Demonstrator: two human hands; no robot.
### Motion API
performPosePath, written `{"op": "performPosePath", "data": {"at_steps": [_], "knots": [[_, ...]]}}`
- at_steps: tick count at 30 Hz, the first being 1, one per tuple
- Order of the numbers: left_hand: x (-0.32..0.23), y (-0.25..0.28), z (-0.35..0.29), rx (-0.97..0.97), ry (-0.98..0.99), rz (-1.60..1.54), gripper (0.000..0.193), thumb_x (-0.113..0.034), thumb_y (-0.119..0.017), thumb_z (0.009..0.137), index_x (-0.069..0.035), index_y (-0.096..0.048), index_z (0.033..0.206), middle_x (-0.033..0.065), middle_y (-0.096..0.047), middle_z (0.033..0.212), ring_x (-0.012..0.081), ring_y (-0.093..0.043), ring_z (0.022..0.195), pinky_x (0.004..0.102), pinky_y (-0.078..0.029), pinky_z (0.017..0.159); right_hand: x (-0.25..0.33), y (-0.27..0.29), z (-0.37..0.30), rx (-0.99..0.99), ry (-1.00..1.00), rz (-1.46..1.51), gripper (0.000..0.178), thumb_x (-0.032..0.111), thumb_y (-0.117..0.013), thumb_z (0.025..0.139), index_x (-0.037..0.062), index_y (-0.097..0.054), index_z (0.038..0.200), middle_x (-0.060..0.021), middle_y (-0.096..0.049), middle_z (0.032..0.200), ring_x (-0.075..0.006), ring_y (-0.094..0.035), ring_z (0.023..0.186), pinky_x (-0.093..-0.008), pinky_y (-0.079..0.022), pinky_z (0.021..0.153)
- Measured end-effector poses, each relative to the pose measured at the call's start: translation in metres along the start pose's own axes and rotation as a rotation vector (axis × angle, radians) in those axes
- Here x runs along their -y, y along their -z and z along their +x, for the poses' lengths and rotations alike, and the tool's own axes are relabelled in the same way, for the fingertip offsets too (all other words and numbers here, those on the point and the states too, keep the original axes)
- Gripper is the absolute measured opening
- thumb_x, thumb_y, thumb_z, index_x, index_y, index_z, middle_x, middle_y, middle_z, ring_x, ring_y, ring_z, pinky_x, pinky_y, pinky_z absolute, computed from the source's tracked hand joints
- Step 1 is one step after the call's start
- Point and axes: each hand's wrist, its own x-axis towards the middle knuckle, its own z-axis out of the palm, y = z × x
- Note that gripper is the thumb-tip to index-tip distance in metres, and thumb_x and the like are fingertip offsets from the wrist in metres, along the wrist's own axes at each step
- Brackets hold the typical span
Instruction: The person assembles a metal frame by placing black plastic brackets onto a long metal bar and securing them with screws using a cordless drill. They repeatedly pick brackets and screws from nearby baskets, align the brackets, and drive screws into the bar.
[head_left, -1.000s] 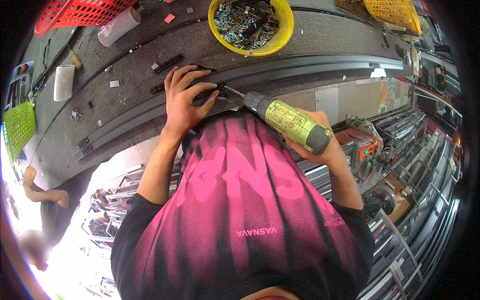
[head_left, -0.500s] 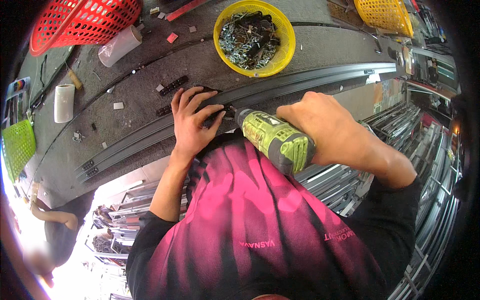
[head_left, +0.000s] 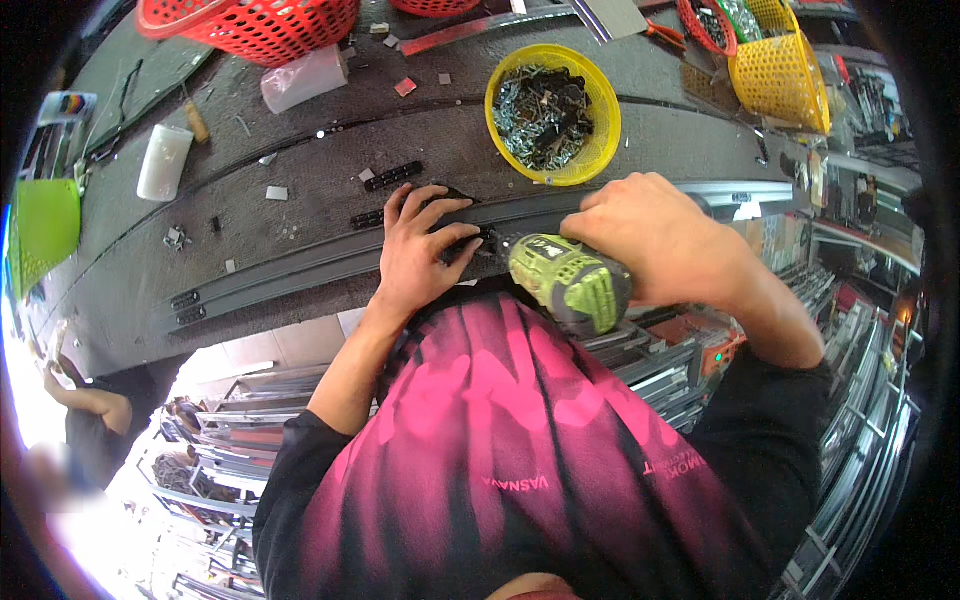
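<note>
My right hand (head_left: pixel 655 240) is wrapped round a green and black cordless drill (head_left: pixel 568 284). Its nose points left, close to my left fingertips; where exactly the bit touches cannot be made out. With curled fingers, my left hand (head_left: pixel 418 258) presses a small black fitting (head_left: pixel 462 243) at the near side of the long grey metal profiles (head_left: pixel 290 268). My fingers partly hide this fitting. Just beyond that hand lies a slim black hinge-like piece (head_left: pixel 393 176). Two more black pieces (head_left: pixel 186 308) sit at the profiles' left ends.
A yellow basket of screws and black parts (head_left: pixel 610 125) stands beyond the profiles. Red baskets (head_left: pixel 265 30), a plastic roll (head_left: pixel 305 80) and a white roll (head_left: pixel 165 162) are at far left; another yellow basket (head_left: pixel 785 85) is at right. Another person (head_left: pixel 95 420) is at lower left.
My view has shifted, so the bench and baskets appear lower and mostly further right. Both hands stay at the same spot on the profiles, with the drill still by my left fingertips.
</note>
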Motion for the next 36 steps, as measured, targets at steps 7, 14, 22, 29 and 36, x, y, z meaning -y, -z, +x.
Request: {"op": "performPosePath", "data": {"at_steps": [7, 14, 22, 29, 36], "knots": [[0.004, -0.006, -0.004, -0.069, -0.046, 0.000, 0.018, -0.028, -0.095, 0.085, -0.021, -0.087, 0.099, 0.0004, -0.081, 0.134, 0.0289, -0.066, 0.142, 0.0603, -0.038, 0.131, -0.003, -0.054, -0.058, -0.497, -0.116, 0.743, 0.100, 0.018, -0.092, 0.082, 0.0076, -0.054, 0.174, -0.0164, -0.078, 0.147, -0.0317, -0.078, 0.129, -0.0413, -0.059, 0.110], [-0.006, 0.007, -0.004, -0.184, -0.089, -0.104, 0.035, -0.029, -0.098, 0.083, -0.019, -0.085, 0.114, 0.0073, -0.075, 0.145, 0.0388, -0.060, 0.145, 0.0602, -0.046, 0.125, 0.027, -0.162, -0.039, -0.866, -0.069, 1.341, 0.107, 0.019, -0.090, 0.098, 0.0046, -0.026, 0.182, -0.0183, -0.078, 0.123, -0.0126, -0.071, 0.075, -0.0262, -0.058, 0.071], [0.054, 0.124, -0.015, -0.717, 0.180, 0.243, 0.021, -0.012, -0.086, 0.093, -0.009, -0.087, 0.114, 0.0136, -0.084, 0.114, 0.0344, -0.075, 0.113, 0.0490, -0.055, 0.105, 0.056, -0.174, -0.010, -0.820, 0.024, 1.494, 0.106, 0.018, -0.092, 0.100, 0.0073, -0.027, 0.183, -0.0211, -0.079, 0.132, -0.0125, -0.073, 0.081, -0.0277, -0.061, 0.076], [0.178, 0.229, -0.104, -0.714, 0.827, 0.841, 0.029, -0.022, -0.081, 0.103, -0.009, -0.087, 0.129, 0.0115, -0.083, 0.122, 0.0373, -0.075, 0.116, 0.0517, -0.058, 0.103, 0.058, -0.189, 0.019, -0.759, 0.072, 1.511, 0.103, 0.007, -0.084, 0.101, 0.0111, -0.026, 0.185, -0.0179, -0.080, 0.130, -0.0105, -0.071, 0.081, -0.0256, -0.061, 0.075], [0.203, 0.240, -0.127, -0.528, 0.818, 0.895, 0.020, -0.022, -0.084, 0.099, -0.008, -0.089, 0.112, 0.0134, -0.081, 0.116, 0.0378, -0.078, 0.112, 0.0491, -0.061, 0.099, 0.056, -0.198, 0.016, -0.698, 0.072, 1.503, 0.099, 0.007, -0.084, 0.102, 0.0099, -0.028, 0.184, -0.0148, -0.081, 0.132, -0.0122, -0.073, 0.093, -0.0279, -0.061, 0.079]]}}
